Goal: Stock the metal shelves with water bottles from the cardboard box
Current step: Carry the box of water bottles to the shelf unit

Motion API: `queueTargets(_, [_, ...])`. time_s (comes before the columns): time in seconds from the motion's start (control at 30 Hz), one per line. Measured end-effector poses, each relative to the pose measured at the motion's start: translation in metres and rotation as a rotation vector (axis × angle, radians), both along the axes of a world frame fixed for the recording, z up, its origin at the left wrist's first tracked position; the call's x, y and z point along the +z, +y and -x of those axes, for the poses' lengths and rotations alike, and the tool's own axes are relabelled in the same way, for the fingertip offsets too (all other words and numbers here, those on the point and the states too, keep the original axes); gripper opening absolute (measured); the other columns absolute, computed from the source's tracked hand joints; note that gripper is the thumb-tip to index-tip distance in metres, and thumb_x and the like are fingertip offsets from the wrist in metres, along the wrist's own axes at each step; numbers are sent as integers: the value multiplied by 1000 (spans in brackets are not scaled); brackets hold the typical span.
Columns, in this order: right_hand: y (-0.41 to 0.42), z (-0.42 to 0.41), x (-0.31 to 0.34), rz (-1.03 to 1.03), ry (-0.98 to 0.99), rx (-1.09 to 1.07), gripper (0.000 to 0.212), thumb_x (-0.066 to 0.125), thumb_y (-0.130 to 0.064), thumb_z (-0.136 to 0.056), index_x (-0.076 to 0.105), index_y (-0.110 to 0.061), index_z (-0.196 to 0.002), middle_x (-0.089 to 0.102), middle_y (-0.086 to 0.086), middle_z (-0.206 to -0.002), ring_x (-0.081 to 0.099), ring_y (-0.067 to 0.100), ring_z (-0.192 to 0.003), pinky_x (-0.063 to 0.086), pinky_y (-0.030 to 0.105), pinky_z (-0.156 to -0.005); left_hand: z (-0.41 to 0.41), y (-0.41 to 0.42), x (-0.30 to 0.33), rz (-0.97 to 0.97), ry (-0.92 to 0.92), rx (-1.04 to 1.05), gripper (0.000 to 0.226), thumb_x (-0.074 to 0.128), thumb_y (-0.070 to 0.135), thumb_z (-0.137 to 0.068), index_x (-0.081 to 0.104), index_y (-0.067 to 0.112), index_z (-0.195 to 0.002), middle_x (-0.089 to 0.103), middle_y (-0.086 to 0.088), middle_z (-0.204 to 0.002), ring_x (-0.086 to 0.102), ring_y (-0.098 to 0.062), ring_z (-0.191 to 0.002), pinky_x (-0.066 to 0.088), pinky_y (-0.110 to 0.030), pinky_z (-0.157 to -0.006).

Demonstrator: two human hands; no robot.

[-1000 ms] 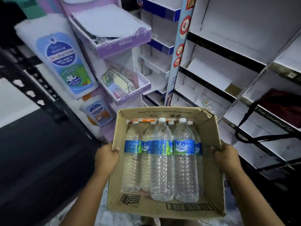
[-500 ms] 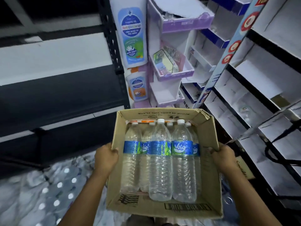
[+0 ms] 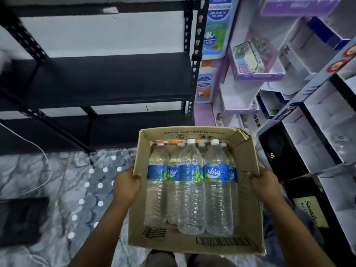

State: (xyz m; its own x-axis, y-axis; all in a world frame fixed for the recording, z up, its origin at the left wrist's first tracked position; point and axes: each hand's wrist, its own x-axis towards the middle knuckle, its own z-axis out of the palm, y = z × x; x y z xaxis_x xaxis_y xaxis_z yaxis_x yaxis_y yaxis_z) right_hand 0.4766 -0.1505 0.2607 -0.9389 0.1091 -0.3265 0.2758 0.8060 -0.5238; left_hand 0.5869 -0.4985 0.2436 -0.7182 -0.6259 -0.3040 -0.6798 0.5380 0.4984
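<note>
Black metal shelves (image 3: 100,78) stand bare at far left, above a patterned floor (image 3: 67,189); cardboard display racks (image 3: 317,122) fill the right. A person carries an open box (image 3: 194,245) in the near centre, off the floor. Left hand (image 3: 126,186) grips its left wall, right hand (image 3: 265,185) its right wall. Inside, water bottles (image 3: 190,189) lie flat, long axes running near to far, caps at the far end. No bottle is shelved yet; next the box likely needs setting down by the shelves.
</note>
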Motion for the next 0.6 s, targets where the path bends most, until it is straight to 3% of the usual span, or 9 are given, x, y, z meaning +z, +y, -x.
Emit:
queueTargets(0.17, [-37,-9,-12,-73,3,43,6,58,-8,-91,62,-4,-87,62,17,-79,53,27,-69,29,25,-53,-20,-33,-9,-5,22,20,19,55,4,-90,70,3,-101,71,-20,-90,64,-37,-84,37,-28,-64])
queueTargets(0.37, [-71,-10,-41,-12,-36,14,20,57,-11,-92,66,-3,-108,68,20,-92,59,29,-77,39,28,-64,-20,-77,-33,13,-1,9,17,58,7,-90,70,-4,-95,70,-24,-89,64,-41,-88,43,-33,-69])
queueTargets(0.6, [-102,12,-108,9,-43,34,28,57,-14,-93,64,-6,-119,70,19,-101,65,33,-87,53,38,-72,-7,-103,-92,43,-36,26,19,60,8,-91,67,-6,-102,69,-27,-94,64,-42,-90,44,-36,-73])
